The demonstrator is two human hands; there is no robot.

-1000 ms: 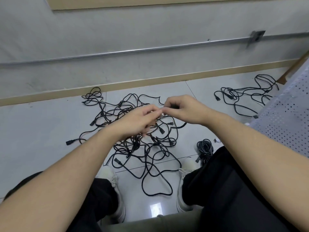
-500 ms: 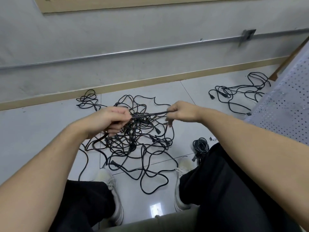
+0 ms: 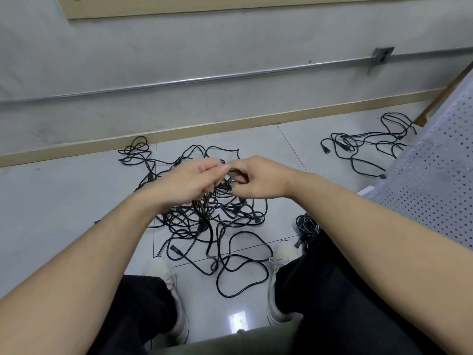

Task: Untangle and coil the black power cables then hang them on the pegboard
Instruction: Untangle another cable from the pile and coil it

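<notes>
Far left on the floor, a loose bundle of loops point(image 3: 135, 155) trails off the main tangle point(image 3: 215, 221), which sprawls on the tiles between the person's shoes, directly below both hands. The left hand point(image 3: 190, 180) hovers over the heap, fingers curled and pinching a black cable point(image 3: 231, 172) at its fingertips. That short stretch of cable runs roughly left to right, straight across into the right hand point(image 3: 258, 179), which grips the same strand with thumb and curled fingers. The hands almost touch, equally near the pile. Further right, a coiled cable point(image 3: 307, 225) sits by the right knee, a second tangle point(image 3: 366, 152) lies beyond, and the pegboard point(image 3: 435, 175) stands at the right edge, nearest the right arm.
</notes>
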